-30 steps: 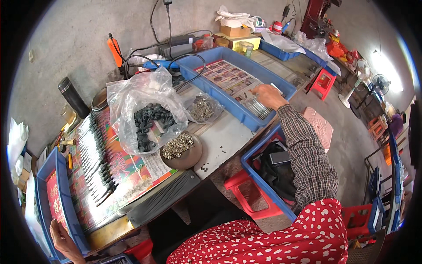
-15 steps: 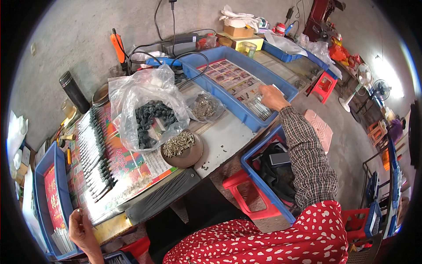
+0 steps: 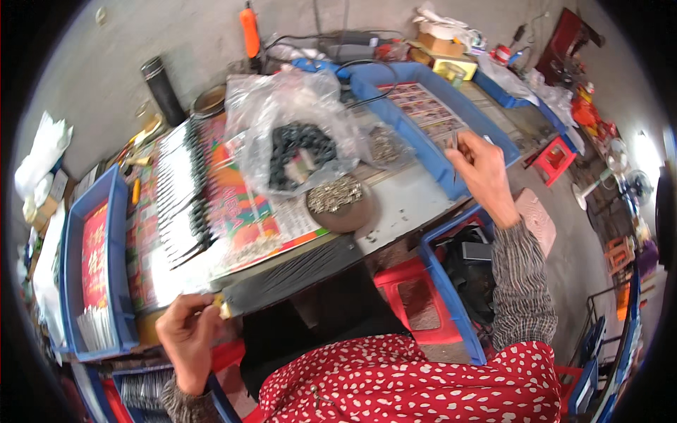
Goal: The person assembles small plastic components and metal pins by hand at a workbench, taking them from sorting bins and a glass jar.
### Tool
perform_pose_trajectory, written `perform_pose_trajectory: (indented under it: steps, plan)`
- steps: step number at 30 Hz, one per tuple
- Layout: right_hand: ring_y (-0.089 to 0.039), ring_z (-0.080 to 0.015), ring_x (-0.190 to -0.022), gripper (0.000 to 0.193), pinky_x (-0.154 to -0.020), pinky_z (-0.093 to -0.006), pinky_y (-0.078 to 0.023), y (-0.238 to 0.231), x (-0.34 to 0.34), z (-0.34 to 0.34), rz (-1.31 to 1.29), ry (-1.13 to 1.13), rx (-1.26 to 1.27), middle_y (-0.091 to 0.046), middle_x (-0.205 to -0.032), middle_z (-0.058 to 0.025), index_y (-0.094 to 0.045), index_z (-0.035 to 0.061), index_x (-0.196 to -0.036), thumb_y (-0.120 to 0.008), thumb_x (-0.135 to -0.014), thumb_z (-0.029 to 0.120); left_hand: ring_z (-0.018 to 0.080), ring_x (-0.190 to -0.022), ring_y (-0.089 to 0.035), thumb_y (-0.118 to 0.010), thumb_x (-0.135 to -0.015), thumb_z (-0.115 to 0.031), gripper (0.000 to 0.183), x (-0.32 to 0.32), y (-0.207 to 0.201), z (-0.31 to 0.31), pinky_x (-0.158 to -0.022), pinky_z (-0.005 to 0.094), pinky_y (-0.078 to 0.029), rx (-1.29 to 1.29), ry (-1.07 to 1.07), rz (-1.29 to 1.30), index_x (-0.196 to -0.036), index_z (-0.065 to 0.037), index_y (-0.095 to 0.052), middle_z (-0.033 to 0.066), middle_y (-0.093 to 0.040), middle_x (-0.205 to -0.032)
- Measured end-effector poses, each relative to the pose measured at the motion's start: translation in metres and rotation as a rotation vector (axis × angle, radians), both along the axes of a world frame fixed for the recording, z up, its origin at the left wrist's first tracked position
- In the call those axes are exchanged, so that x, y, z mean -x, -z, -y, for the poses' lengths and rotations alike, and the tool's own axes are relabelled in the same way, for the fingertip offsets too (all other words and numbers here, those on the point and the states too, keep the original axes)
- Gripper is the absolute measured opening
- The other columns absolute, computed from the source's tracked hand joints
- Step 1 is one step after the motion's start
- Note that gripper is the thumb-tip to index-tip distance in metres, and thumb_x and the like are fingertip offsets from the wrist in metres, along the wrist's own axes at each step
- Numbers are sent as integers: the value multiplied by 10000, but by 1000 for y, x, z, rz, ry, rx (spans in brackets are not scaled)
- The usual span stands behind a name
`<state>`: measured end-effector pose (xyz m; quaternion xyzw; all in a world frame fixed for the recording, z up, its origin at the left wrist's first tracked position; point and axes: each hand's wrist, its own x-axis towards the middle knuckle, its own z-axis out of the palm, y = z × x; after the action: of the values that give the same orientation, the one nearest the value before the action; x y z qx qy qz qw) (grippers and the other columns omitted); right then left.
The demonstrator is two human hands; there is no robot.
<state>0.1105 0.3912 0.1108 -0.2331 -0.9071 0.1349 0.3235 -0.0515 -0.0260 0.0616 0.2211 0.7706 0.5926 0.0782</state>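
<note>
My right hand (image 3: 483,173) is closed in a pinch over the near edge of a long blue tray (image 3: 441,166). Between its fingertips stands a thin metal rod (image 3: 455,143), slightly blurred. By the table's front edge, my left hand (image 3: 187,335) has thumb and fingers pressed together; whatever it pinches is too small to make out. Between the hands, a round brown dish (image 3: 352,217) holds a heap of small brass-coloured metal pieces (image 3: 333,195). Behind it lies an open clear plastic bag (image 3: 247,116) of dark rubbery pieces (image 3: 293,148). Slim metal pieces with dark ends (image 3: 185,190) lie in a row on printed sheets.
A blue tray (image 3: 120,282) with pale sticks (image 3: 95,328) stands at the far left. A smaller clear bag (image 3: 388,144) of metal bits sits near the dish. Below the table's right side are a red stool (image 3: 437,324) and a blue crate (image 3: 451,310) holding dark cloth.
My right hand has lifted back from inside the long blue tray with a thin rod. My left hand has moved right and up toward the table's front edge. The view has shifted.
</note>
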Motion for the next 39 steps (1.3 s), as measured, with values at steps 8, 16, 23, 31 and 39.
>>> perform_pose_trajectory:
  steps: [8, 16, 23, 31, 39]
  plan:
    - [-576, -31, -648, 222, -545, -197, -504, 35, 12, 120, 97, -591, 1047, -600, -762, 16, -590, 13, -1109, -636, -893, 29, 101, -596, -616, -638, -857, 76, 108, -33, 5, -36, -525, 216, -518, -281, 199, 328, -964, 77, -626, 93, -653, -735]
    - [-593, -64, -710, 418, -629, -235, -523, 71, 31, 195, 114, -917, 1236, -633, -893, -50, -511, -11, -1300, -618, -896, -19, 129, -678, -645, -658, -869, 28, 116, -48, 23, -36, -565, 235, -542, -355, 289, 513, -974, 74, -639, 109, -673, -813]
    - [-603, -77, -720, 457, -647, -245, -533, 73, 34, 212, 97, -910, 1067, -652, -941, -65, -500, 4, -1326, -637, -891, 13, 95, -697, -620, -646, -888, 16, 102, -50, 33, -36, -585, 218, -519, -418, 304, 510, -977, 65, -656, 91, -677, -859]
    - [-662, -116, -776, 448, -669, -257, -552, 72, 32, 214, 100, -885, 962, -658, -1007, -94, -509, 4, -1317, -637, -887, 14, 111, -706, -628, -642, -889, 14, 107, -52, 39, -39, -613, 231, -538, -465, 309, 533, -982, 61, -666, 92, -679, -879]
    - [-664, -121, -778, 454, -673, -254, -554, 73, 29, 217, 126, -857, 956, -657, -1020, -105, -503, -2, -1324, -630, -888, 2, 120, -713, -635, -643, -890, 7, 109, -54, 45, -40, -616, 240, -545, -514, 314, 579, -981, 62, -669, 97, -681, -867]
